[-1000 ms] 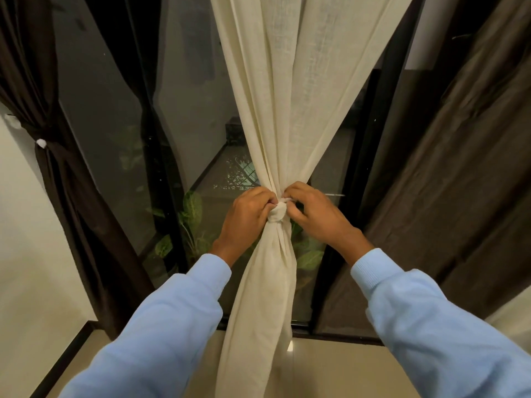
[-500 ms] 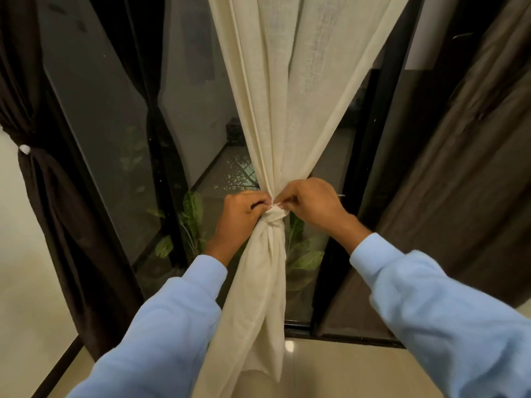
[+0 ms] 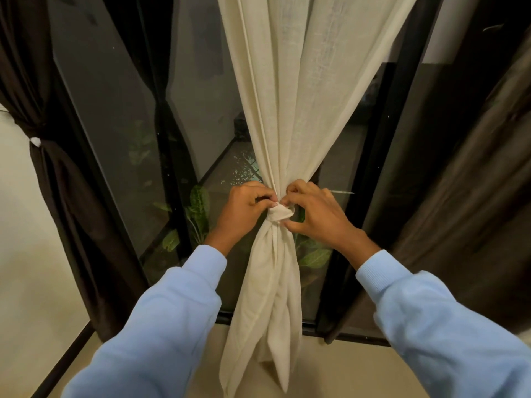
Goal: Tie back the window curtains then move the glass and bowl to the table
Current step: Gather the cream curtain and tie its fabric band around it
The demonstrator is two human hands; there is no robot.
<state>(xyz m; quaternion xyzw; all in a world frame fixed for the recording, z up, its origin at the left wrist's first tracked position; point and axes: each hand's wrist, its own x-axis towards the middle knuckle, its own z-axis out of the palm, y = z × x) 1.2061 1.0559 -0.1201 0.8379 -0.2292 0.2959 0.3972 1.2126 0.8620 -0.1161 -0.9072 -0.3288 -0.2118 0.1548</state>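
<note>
The cream thin-cloth curtain (image 3: pixel 287 110) hangs before the dark window glass (image 3: pixel 120 110), gathered at mid-height into a small knot (image 3: pixel 280 215). The cloth seems light and soft, best taken at the knot itself. The left hand (image 3: pixel 244 209) pinches the knot's top edge; the right hand (image 3: pixel 314 215) holds it between thumb and forefinger, forearms reaching forward.
</note>
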